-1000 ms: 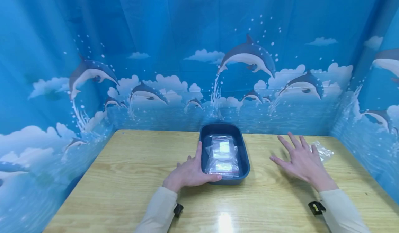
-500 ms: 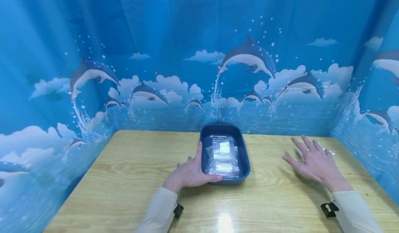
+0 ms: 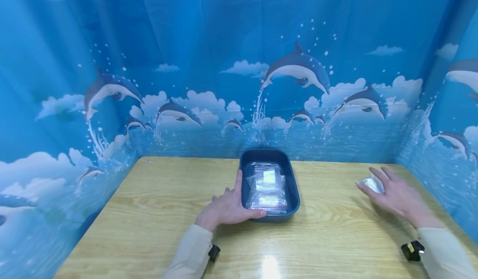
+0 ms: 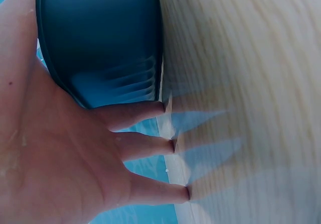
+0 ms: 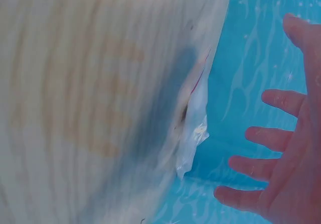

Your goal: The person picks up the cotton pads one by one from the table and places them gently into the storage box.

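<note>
A dark blue tray (image 3: 294, 188) stands at the back middle of the table and holds several clear zip bags (image 3: 267, 183). My left hand (image 3: 228, 206) rests against its near left corner, thumb along the near rim and index finger along the left side. In the left wrist view, the other fingers (image 4: 150, 146) stretch straight with their tips on the table. At the far right lies a crumpled clear plastic bag (image 3: 373, 183). My right hand (image 3: 397, 196) hovers over it, fingers spread; the right wrist view shows a gap between fingers and bag (image 5: 193, 128).
The wooden table (image 3: 168, 192) reaches back to a blue curtain (image 3: 209, 63) printed with dolphins, which also hangs along both sides. A small black device (image 3: 412, 251) is strapped at the right wrist, another black device (image 3: 214, 252) at the left.
My right hand has moved right, over the crumpled bag, so the bag's left part now shows between thumb and fingers. The left hand and the tray have stayed put.
</note>
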A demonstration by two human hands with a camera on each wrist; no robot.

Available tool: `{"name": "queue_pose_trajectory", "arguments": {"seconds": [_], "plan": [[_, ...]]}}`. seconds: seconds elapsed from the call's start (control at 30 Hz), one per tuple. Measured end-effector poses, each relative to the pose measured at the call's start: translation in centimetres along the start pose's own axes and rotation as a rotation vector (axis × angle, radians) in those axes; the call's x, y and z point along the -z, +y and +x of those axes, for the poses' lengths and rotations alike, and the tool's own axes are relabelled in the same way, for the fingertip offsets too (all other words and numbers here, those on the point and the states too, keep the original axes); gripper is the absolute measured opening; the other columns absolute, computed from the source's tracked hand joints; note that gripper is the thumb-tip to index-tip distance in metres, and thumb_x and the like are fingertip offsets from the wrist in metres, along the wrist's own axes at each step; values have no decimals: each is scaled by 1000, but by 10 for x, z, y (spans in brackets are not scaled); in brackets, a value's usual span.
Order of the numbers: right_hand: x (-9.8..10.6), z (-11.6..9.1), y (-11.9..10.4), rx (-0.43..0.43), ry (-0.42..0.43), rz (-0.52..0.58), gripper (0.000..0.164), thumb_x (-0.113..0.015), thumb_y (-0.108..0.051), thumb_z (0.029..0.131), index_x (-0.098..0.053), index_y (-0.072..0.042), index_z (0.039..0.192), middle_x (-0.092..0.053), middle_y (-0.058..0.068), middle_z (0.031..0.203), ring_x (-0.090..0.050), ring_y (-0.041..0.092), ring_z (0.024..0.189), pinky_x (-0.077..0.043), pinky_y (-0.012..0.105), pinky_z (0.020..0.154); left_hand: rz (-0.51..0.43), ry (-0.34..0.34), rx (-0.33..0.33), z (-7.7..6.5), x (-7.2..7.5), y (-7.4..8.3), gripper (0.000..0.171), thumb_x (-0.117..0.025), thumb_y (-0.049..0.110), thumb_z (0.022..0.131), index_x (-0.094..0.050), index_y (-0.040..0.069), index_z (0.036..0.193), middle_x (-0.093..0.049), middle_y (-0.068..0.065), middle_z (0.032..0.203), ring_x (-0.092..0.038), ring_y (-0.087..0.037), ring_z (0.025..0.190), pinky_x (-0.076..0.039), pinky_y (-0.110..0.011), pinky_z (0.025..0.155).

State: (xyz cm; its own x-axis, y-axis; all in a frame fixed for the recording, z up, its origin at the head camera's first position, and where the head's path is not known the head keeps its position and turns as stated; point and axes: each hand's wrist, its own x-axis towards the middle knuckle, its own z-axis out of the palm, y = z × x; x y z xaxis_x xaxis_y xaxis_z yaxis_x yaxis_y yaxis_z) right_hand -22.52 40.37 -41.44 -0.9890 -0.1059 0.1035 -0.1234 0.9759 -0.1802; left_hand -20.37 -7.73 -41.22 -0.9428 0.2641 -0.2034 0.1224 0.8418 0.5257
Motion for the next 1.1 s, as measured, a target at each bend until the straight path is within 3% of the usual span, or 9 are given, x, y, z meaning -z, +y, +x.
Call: {"name": "queue_pose_trajectory", "arguments": {"seconds": [0.27, 0.6, 0.87, 1.1], "plan": [[0, -2, 24, -1, -30, -37, 86, -46, -62, 102, -35, 4, 155, -31, 46, 150, -38, 74, 124, -41, 84, 85, -5, -1, 0, 0, 1, 0, 141, -65, 89, 69, 16, 24, 164, -36, -30, 160, -33, -51, 150, -21, -78, 118], [-2, -2, 49, -11, -57, 26, 85, -47, -58, 103, -33, 8, 153, -33, 50, 145, -36, 73, 123, -32, 87, 94, -8, -6, 4, -1, 2, 0, 140, -65, 89, 70, 16, 24, 164, -35, -31, 161, -32, -50, 150, -20, -77, 119], [-5, -3, 61, -3, -71, 69, 79, -49, -53, 104, -41, 13, 147, -49, 50, 132, -50, 70, 114, -44, 79, 83, -5, -7, 8, -1, 1, 0, 141, -65, 90, 69, 16, 24, 164, -35, -30, 161, -31, -50, 151, -20, -77, 119], [-5, 2, 66, -8, -107, 70, 75, -47, -53, 105, -50, 13, 141, -54, 47, 130, -56, 66, 110, -49, 72, 80, 0, -6, 1, -1, 1, 0, 140, -64, 90, 70, 15, 23, 164, -36, -31, 160, -32, -50, 150, -20, -77, 119]]}}
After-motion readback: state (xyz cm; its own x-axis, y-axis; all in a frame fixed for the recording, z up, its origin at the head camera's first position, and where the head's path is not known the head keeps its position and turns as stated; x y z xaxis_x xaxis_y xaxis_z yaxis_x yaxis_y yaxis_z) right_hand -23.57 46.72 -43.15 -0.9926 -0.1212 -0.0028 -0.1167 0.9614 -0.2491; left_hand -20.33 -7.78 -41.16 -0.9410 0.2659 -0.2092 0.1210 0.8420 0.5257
